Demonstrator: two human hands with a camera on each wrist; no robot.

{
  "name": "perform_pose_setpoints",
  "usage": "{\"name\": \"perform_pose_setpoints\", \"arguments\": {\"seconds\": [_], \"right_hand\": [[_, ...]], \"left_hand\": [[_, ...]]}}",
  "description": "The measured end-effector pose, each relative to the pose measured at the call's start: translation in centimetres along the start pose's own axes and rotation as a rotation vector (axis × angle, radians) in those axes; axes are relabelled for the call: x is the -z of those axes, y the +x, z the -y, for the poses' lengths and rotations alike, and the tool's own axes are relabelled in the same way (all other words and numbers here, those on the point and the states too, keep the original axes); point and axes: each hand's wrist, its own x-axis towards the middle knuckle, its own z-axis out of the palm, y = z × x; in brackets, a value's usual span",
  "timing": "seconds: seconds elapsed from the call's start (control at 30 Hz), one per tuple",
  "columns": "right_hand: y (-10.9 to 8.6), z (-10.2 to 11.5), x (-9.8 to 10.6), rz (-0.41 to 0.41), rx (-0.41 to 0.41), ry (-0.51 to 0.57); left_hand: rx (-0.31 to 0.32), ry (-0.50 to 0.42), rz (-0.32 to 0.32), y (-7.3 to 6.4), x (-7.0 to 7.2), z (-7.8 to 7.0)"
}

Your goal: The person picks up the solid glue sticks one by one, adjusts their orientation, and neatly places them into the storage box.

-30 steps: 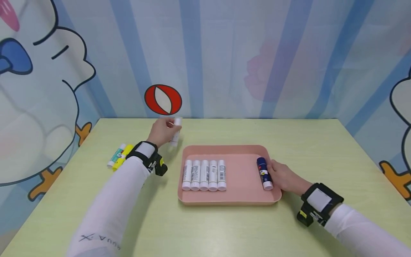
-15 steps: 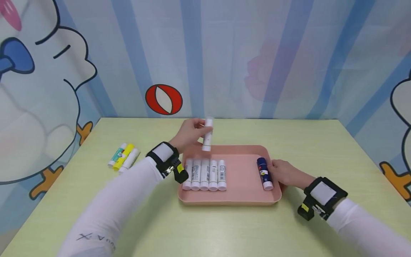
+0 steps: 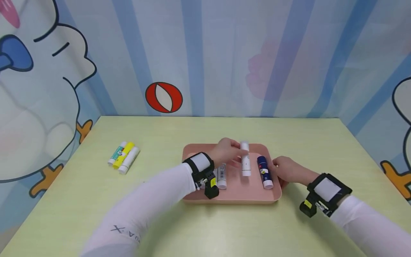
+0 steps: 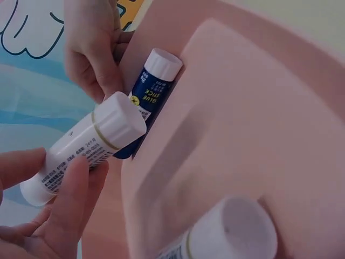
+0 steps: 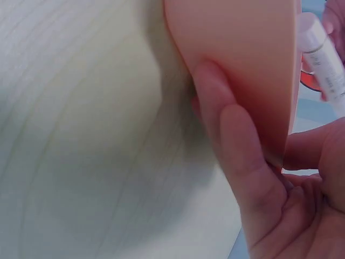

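My left hand [image 3: 226,153] pinches a white glue stick [image 3: 245,159] between thumb and fingers, above the pink tray [image 3: 237,196]. In the left wrist view the held glue stick [image 4: 81,148] tilts, its printed label showing. A dark blue glue stick [image 3: 264,172] with a white end lies along the tray's right side. My right hand [image 3: 290,170] grips the tray's right wall; in the right wrist view its thumb is at the rim and its fingers [image 5: 240,140] press the outer wall. White glue sticks [image 3: 222,176] lie in the tray's left part, mostly hidden behind my left wrist.
On the pale yellow table to the left lie three more glue sticks side by side: a teal-and-white one [image 3: 117,153], a yellow one [image 3: 123,155] and a white one [image 3: 129,160]. A printed curtain [image 3: 218,60] hangs behind the table's far edge.
My left hand has carried the white glue stick rightward from the table beyond the tray's left corner to over the tray's right half. My right hand has kept its hold on the tray.
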Motion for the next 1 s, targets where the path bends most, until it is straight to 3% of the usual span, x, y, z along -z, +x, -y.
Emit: {"name": "perform_pose_setpoints", "arguments": {"seconds": [0.33, 0.43, 0.63, 1.0], "right_hand": [[0.0, 0.2, 0.3, 0.011, 0.026, -0.016], [0.0, 0.2, 0.3, 0.009, 0.025, -0.009], [-0.2, 0.1, 0.3, 0.006, 0.026, 0.001], [-0.3, -0.1, 0.0, -0.002, 0.041, 0.015]], "left_hand": [[0.066, 0.094, -0.063, 2.4, -2.5, 1.2], [0.065, 0.093, -0.045, 3.1, -3.0, 1.6], [0.070, 0.190, 0.012, 3.1, -3.9, 1.3], [-0.017, 0.392, -0.012, 3.8, -5.3, 1.3]]}}
